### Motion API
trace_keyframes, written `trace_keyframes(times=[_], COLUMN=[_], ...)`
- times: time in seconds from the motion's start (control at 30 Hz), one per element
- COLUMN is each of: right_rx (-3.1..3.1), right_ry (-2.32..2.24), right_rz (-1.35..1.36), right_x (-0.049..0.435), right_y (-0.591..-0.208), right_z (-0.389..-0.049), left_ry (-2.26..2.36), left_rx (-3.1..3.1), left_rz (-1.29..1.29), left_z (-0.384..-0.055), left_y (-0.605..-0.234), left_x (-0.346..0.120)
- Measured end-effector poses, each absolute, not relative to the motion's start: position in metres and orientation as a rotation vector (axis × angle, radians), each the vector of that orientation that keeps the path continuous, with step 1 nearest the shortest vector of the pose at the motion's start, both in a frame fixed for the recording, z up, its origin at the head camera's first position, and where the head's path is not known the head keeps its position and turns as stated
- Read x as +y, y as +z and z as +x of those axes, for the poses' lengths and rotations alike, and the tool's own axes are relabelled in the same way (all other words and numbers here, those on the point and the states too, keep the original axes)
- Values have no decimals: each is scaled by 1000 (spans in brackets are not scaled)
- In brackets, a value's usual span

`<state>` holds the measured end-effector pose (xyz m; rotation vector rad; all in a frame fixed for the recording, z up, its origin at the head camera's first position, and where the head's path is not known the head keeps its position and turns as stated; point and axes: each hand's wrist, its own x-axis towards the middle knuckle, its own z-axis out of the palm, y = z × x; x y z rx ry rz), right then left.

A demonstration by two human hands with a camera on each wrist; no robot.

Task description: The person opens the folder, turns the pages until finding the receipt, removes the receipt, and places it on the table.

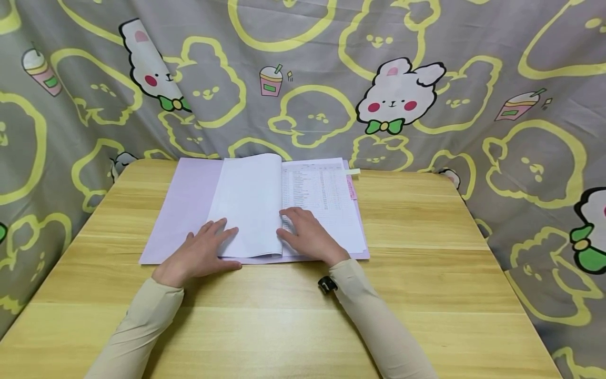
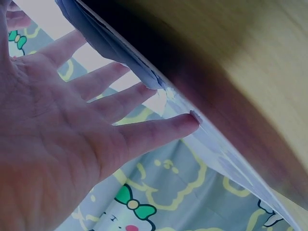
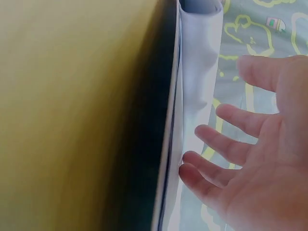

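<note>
A lilac folder (image 1: 184, 195) lies spread on the table, with white sheets in it. Blank white pages (image 1: 251, 205) are turned over to the left and bulge along the fold. On the right side shows a page with a printed table (image 1: 314, 189). My left hand (image 1: 203, 250), fingers spread, rests at the lower left of the blank pages; its fingertips (image 2: 190, 122) meet the paper. With loosely extended fingers, my right hand (image 1: 307, 234) lies over the lower part of the printed page, fingertips (image 3: 192, 175) near the fold. Neither hand grips anything.
Pink tabs (image 1: 351, 188) and a pale yellow tab (image 1: 353, 171) stick out of the folder's right edge. The wooden table (image 1: 426, 252) reaches back to a grey patterned curtain (image 1: 312, 73). A small black device (image 1: 326, 285) sits at the right wrist.
</note>
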<state>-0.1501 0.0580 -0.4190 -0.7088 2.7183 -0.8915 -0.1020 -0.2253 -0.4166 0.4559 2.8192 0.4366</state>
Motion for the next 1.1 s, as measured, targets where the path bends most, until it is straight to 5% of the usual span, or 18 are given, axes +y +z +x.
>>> trace_keyframes(times=[1.1], right_rx=[2794], right_ry=[-1185], right_rz=[108], right_x=[156], right_y=[-410], right_z=[-193], left_ry=[440], left_rx=[2802], left_rz=[460], left_z=[-103], left_y=[-418], left_x=[-225])
